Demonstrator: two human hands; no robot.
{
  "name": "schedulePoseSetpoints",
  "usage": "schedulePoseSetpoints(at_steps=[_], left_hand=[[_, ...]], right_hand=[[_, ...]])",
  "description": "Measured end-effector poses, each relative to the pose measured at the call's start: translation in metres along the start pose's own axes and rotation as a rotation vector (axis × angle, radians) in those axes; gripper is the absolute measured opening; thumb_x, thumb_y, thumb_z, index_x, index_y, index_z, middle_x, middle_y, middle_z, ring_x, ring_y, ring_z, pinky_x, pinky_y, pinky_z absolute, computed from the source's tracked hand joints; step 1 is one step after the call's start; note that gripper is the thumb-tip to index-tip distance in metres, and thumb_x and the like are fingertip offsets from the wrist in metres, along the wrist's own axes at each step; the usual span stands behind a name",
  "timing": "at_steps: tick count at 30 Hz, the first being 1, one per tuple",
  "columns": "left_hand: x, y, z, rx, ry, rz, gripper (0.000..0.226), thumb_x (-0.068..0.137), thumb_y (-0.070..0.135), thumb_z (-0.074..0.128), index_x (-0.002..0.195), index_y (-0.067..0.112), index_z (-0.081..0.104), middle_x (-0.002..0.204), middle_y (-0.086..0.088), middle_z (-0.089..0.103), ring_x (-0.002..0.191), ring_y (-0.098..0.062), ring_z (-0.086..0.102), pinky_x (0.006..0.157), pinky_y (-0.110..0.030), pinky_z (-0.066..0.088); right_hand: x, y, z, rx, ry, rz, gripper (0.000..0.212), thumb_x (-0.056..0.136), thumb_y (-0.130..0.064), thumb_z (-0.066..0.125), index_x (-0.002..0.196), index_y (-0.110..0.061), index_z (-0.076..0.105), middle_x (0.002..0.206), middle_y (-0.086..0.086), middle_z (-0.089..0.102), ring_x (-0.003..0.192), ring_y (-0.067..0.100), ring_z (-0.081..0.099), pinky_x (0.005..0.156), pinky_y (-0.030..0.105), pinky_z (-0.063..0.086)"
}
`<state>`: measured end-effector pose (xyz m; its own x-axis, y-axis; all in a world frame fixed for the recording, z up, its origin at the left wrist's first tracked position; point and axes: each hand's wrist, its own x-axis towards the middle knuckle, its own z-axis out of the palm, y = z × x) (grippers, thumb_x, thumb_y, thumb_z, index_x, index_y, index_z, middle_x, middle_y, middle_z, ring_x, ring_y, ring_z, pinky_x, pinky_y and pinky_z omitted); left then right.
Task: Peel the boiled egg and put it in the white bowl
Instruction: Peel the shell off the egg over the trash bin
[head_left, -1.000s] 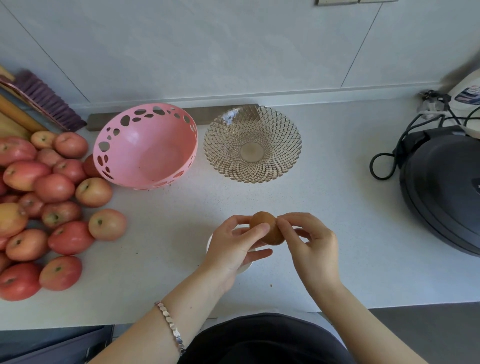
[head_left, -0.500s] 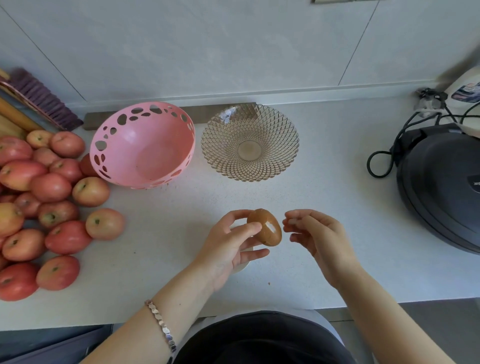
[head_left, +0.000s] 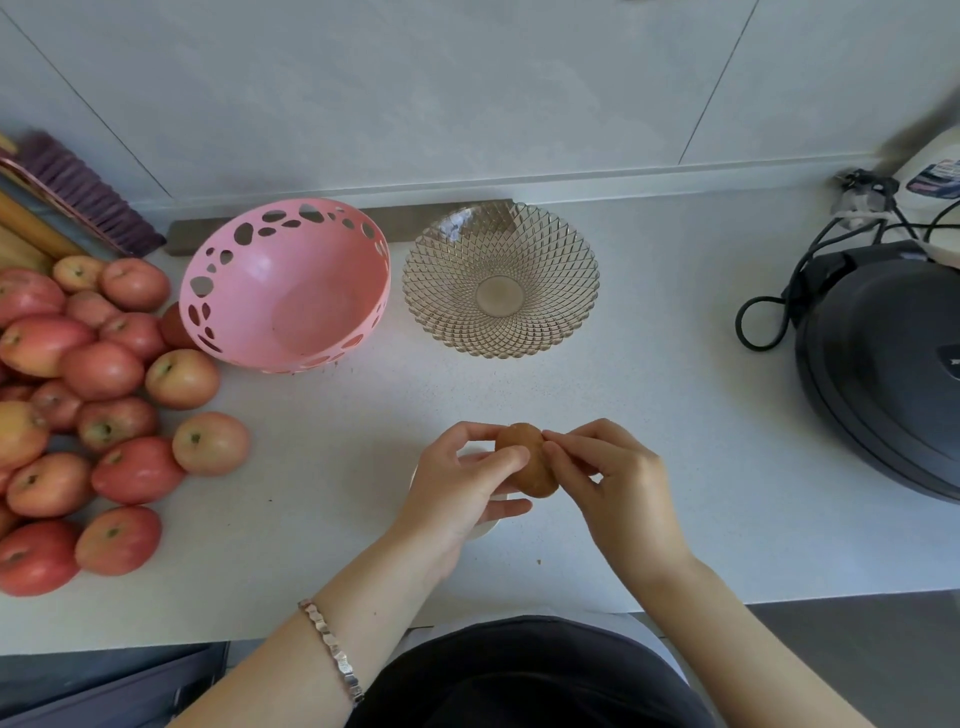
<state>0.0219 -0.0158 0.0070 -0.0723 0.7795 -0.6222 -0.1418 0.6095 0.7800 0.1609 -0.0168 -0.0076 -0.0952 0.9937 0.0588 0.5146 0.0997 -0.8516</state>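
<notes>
A brown boiled egg (head_left: 527, 462) is held above the counter near its front edge. My left hand (head_left: 462, 493) grips it from the left with thumb and fingers. My right hand (head_left: 615, 483) pinches the egg's upper right side with its fingertips. Under my left hand sits the white bowl (head_left: 485, 527), mostly hidden, with only slivers of its rim showing. Whether any shell has come off on the hidden side I cannot tell.
A pink perforated bowl (head_left: 283, 288) and a clear glass bowl (head_left: 501, 280) stand at the back. Several red apples (head_left: 104, 395) are piled at the left. A black appliance (head_left: 883, 374) with cables sits at the right. A small shell crumb (head_left: 540, 561) lies near the counter's front edge.
Half a second ago my right hand was drawn away from the egg, which showed a pale patch. Now its fingertips are back on the egg, and the egg has turned in my left hand.
</notes>
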Motion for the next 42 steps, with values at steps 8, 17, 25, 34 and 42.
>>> schedulePoseSetpoints(at_steps=[8,17,25,34,42], left_hand=[[0.0,-0.002,-0.001,-0.016,-0.008,-0.02,0.018,0.079,0.011,0.065,0.096,0.018,0.061,0.093,-0.014,0.071,0.075,-0.023,0.072,0.063,-0.031,0.059],[0.0,0.001,-0.004,-0.254,-0.223,-0.1,0.018,0.091,0.006,0.046,0.098,0.015,0.06,0.101,-0.019,0.065,0.076,-0.024,0.068,0.062,-0.031,0.058],[0.003,0.003,-0.007,-0.243,-0.248,-0.118,0.019,0.09,0.008,0.049,0.102,0.015,0.062,0.099,-0.014,0.063,0.077,-0.023,0.065,0.063,-0.032,0.059],[0.006,0.006,-0.006,-0.042,-0.212,-0.084,0.015,0.088,0.017,0.057,0.1,0.02,0.065,0.104,-0.012,0.064,0.089,-0.024,0.063,0.072,-0.036,0.057],[0.006,0.007,-0.005,0.054,-0.198,-0.093,0.01,0.087,0.02,0.058,0.089,0.021,0.068,0.088,-0.007,0.068,0.076,-0.02,0.067,0.07,-0.036,0.058]], right_hand=[[-0.002,-0.002,0.004,0.132,0.069,0.061,0.019,0.082,-0.003,0.061,0.079,-0.018,0.072,0.071,-0.008,0.058,0.069,-0.002,0.054,0.059,0.007,0.04],[0.014,0.0,-0.007,0.73,0.027,0.603,0.021,0.09,-0.003,0.046,0.078,-0.009,0.063,0.071,0.005,0.066,0.061,0.015,0.059,0.061,0.021,0.054],[0.015,0.0,-0.022,0.783,-0.048,0.548,0.029,0.082,-0.025,0.054,0.064,-0.003,0.061,0.06,0.003,0.063,0.055,0.012,0.057,0.052,0.019,0.05],[0.015,-0.001,-0.023,0.568,-0.156,0.484,0.018,0.086,-0.003,0.055,0.086,-0.015,0.069,0.076,0.002,0.069,0.063,0.008,0.063,0.063,0.016,0.054],[0.012,0.0,-0.017,0.287,-0.172,0.231,0.019,0.073,-0.018,0.071,0.08,-0.035,0.068,0.08,-0.007,0.066,0.064,0.0,0.06,0.062,0.011,0.048]])
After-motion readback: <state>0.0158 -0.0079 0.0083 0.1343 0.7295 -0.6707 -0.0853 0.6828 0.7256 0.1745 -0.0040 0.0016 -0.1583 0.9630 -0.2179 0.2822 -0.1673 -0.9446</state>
